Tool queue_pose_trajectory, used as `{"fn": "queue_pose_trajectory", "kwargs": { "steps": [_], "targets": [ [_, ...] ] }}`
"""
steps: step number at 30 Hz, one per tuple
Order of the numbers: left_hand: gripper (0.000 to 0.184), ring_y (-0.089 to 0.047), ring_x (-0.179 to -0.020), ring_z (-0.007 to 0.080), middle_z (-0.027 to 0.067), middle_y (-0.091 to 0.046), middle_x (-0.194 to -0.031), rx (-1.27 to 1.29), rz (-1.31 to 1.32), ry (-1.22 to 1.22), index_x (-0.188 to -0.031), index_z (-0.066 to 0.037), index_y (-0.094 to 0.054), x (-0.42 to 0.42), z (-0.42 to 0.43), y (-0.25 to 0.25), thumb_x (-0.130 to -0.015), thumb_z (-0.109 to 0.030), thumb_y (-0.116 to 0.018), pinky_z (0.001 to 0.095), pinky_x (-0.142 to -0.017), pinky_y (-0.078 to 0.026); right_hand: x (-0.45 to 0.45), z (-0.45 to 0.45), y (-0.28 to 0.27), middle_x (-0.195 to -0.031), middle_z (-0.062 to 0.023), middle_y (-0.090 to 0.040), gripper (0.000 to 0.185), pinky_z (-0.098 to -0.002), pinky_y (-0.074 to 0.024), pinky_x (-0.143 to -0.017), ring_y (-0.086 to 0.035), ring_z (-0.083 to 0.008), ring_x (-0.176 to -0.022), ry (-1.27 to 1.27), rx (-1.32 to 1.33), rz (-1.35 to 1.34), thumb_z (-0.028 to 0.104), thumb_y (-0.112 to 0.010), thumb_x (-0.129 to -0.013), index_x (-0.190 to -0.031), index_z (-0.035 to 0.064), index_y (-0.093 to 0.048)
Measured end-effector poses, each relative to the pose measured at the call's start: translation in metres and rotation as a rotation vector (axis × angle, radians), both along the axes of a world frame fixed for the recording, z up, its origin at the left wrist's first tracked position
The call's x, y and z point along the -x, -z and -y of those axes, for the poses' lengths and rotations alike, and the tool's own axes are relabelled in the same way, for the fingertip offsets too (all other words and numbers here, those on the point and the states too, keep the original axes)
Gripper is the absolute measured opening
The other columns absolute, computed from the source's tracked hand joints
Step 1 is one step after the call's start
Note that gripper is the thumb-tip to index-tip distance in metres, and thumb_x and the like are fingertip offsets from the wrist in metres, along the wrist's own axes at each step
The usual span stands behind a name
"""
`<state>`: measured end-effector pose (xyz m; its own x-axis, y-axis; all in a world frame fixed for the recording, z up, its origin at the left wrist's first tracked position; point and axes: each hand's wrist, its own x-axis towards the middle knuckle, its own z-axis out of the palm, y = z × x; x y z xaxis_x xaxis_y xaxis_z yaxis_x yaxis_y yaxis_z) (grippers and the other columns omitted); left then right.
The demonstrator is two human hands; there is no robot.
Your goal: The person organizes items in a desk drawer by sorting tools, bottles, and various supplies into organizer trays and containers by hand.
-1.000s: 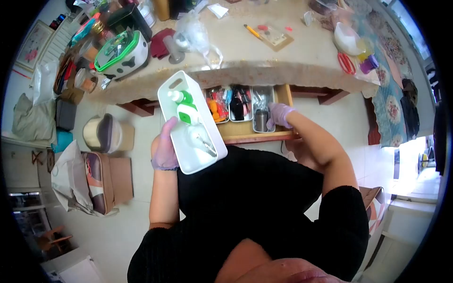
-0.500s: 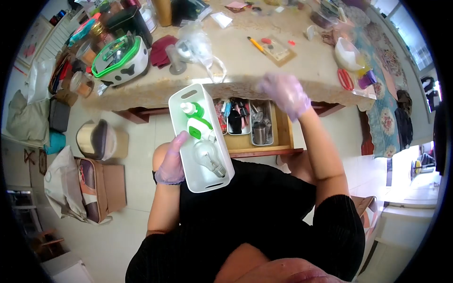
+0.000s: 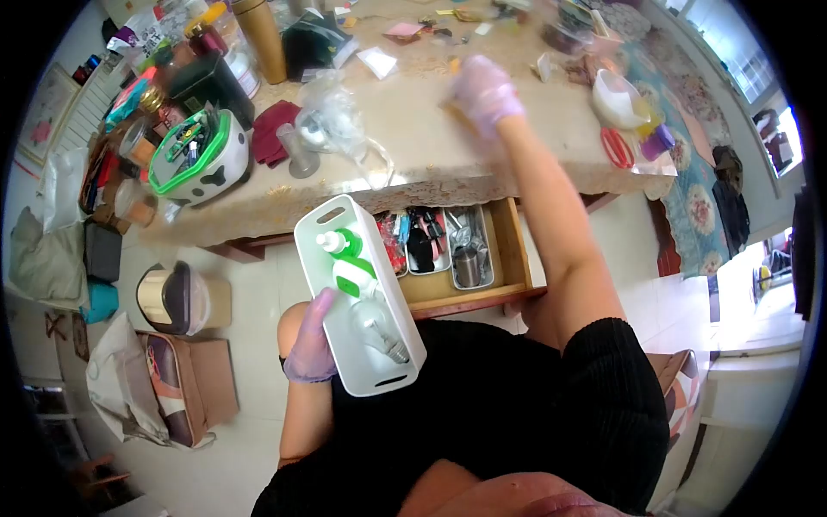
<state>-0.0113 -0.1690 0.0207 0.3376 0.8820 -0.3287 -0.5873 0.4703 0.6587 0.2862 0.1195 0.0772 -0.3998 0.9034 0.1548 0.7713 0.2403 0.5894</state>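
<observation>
My left hand [image 3: 312, 340], in a thin translucent purple glove, grips the long left side of a white plastic storage bin [image 3: 403, 332], thumb over the rim. Inside the tilted bin lie a green-and-white pump bottle [image 3: 343, 244], a second green-and-white item [image 3: 355, 279] and a clear light bulb [image 3: 377, 332]. My right hand [image 3: 487, 93], gloved the same way, is stretched over the tabletop and smeared by motion. Its fingers cannot be made out. Beside it a bit of a yellow tool [image 3: 454, 65] shows, and the flat brownish packet there is mostly covered.
An open wooden drawer [image 3: 508, 258] under the table [image 3: 413, 129] holds white trays with a metal cup [image 3: 468, 267] and small items. On the table are red-handled scissors [image 3: 617, 148], a white bowl [image 3: 622, 99], a clear plastic bag [image 3: 332, 116] and a green-rimmed tub [image 3: 202, 159].
My right hand has reached farther forward over the table, onto the spot with the yellow tool and packet. My left hand and the bin sit slightly lower in view.
</observation>
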Motion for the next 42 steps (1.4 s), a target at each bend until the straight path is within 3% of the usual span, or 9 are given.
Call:
{"fn": "queue_pose_trajectory", "kwargs": {
  "steps": [5,8,10,17,19,23,25,29,42],
  "targets": [
    [0.057,-0.056,-0.117,0.027,0.0147,-0.054,-0.131,-0.013,-0.102,0.018,-0.139,-0.002,-0.04,0.0,-0.002,-0.003,-0.097,-0.04,-0.047,0.0415,-0.102,-0.043,-0.109,-0.091,-0.009,-0.09,-0.0164,-0.07,0.022,-0.0324,-0.0557,-0.074,-0.071,-0.0254,-0.083,0.113,0.219,0.124,0.007,-0.064,-0.072,-0.093,0.0042,-0.072],
    [0.054,-0.064,-0.102,0.0255,0.0151,-0.062,-0.118,0.085,-0.046,-0.098,-0.133,0.0,-0.046,-0.009,-0.007,-0.006,-0.095,-0.039,-0.05,0.0376,-0.087,-0.052,-0.16,-0.133,0.012,-0.085,-0.0135,-0.07,0.019,-0.0311,-0.0539,-0.068,-0.069,-0.0225,-0.076,0.206,0.315,-0.422,0.01,-0.063,-0.08,-0.095,0.0007,-0.069],
    [0.059,-0.059,-0.11,0.0271,0.0153,-0.056,-0.126,0.11,-0.052,-0.045,-0.138,-0.001,-0.041,-0.006,-0.011,-0.004,-0.094,-0.04,-0.05,0.0398,-0.095,-0.047,-0.167,-0.133,0.014,-0.082,-0.0054,-0.068,0.015,-0.0312,-0.05,-0.065,-0.062,-0.0141,-0.07,0.271,0.403,-1.754,0.017,-0.061,-0.088,-0.093,0.0061,-0.069],
    [0.064,-0.055,-0.119,0.0288,0.0159,-0.051,-0.134,0.084,-0.034,0.055,-0.142,-0.002,-0.036,-0.004,-0.015,-0.002,-0.094,-0.042,-0.049,0.0427,-0.101,-0.045,-0.197,-0.097,0.057,-0.079,-0.0018,-0.061,0.025,-0.0267,-0.0436,-0.06,-0.052,-0.0137,-0.066,-0.066,0.347,-1.049,0.015,-0.062,-0.09,-0.111,0.0039,-0.066],
    [0.062,-0.055,-0.118,0.0286,0.0158,-0.052,-0.133,0.067,-0.037,0.04,-0.142,-0.001,-0.037,-0.003,-0.013,0.001,-0.095,-0.041,-0.048,0.0426,-0.1,-0.045,-0.186,-0.085,0.062,-0.082,-0.0022,-0.064,0.027,-0.0282,-0.047,-0.065,-0.057,-0.015,-0.072,0.033,0.465,-1.342,0.013,-0.064,-0.086,-0.111,0.0046,-0.065],
    [0.057,-0.057,-0.116,0.0269,0.0153,-0.055,-0.131,0.027,-0.103,0.02,-0.14,0.0,-0.039,-0.007,-0.013,-0.001,-0.097,-0.037,-0.046,0.0413,-0.099,-0.046,-0.169,-0.055,0.054,-0.081,-0.0027,-0.061,0.02,-0.0305,-0.0462,-0.063,-0.055,-0.0145,-0.07,0.157,0.073,-0.773,0.011,-0.063,-0.088,-0.107,0.0038,-0.066],
    [0.056,-0.057,-0.116,0.0263,0.0151,-0.055,-0.131,0.028,-0.08,-0.008,-0.139,0.0,-0.039,-0.011,-0.011,-0.003,-0.098,-0.037,-0.046,0.0406,-0.1,-0.046,-0.155,-0.032,0.05,-0.092,-0.0095,-0.067,0.025,-0.0342,-0.0486,-0.078,-0.061,-0.0205,-0.085,0.253,0.08,-1.519,0.021,-0.061,-0.089,-0.105,0.0015,-0.065],
    [0.055,-0.057,-0.116,0.0249,0.0142,-0.055,-0.131,-0.003,-0.016,-0.019,-0.138,-0.001,-0.041,-0.013,-0.011,-0.002,-0.098,-0.038,-0.047,0.0389,-0.101,-0.045,-0.12,0.041,0.009,-0.087,0.0003,-0.057,0.036,-0.021,-0.0439,-0.071,-0.051,-0.0073,-0.075,-0.084,0.377,-2.107,0.019,-0.057,-0.094,-0.125,0.0006,-0.056],
    [0.052,-0.058,-0.114,0.0237,0.0117,-0.057,-0.128,-0.033,0.091,0.019,-0.137,-0.003,-0.043,-0.013,-0.007,0.011,-0.097,-0.035,-0.051,0.038,-0.1,-0.045,-0.072,0.143,-0.022,-0.098,-0.0013,-0.053,0.059,-0.024,-0.0421,-0.077,-0.049,-0.0084,-0.082,-0.669,0.881,-2.544,0.015,-0.064,-0.091,-0.138,-0.0088,-0.039]
  ]
}}
